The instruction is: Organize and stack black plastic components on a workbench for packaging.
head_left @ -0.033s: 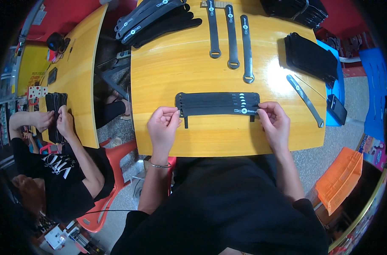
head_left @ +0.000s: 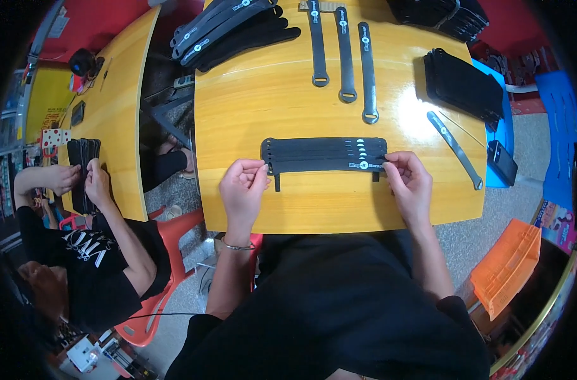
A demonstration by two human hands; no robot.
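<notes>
Nothing has visibly shifted since the instant before: hands and straps keep the same places. Fingertips of the left hand [head_left: 244, 183] come together in a small pinch at the lower left corner of a flat, fanned stack of black fabric-like straps [head_left: 310, 155]; thumb and forefinger of the right hand [head_left: 412, 183] close on the opposite lower corner, beside white printed marks. How firmly either pinch bears down cannot be told from this spot. The fanned stack lies near the front edge of a yellow wood-grain table [head_left: 333, 202], squarely before the worker, two narrow black tabs [head_left: 278, 183] showing below it, one near each end. It looks light and soft, pliable rather than fragile, and its overlapping layers would probably slide out of line if only the top strap were taken; both ends, thumb above and fingers beneath every layer, seem the surest hold. Farther out, three long dark-grey straps with ringed ends [head_left: 345, 57] lie side by side, and a single grey strap [head_left: 455, 151] slants at the right, near a thick black stack [head_left: 462, 87] and a blue plastic tray [head_left: 496, 179]. At a second wooden table [head_left: 120, 95] to the left, a co-worker in a black shirt [head_left: 105, 278] handles a black bundle [head_left: 84, 152].
</notes>
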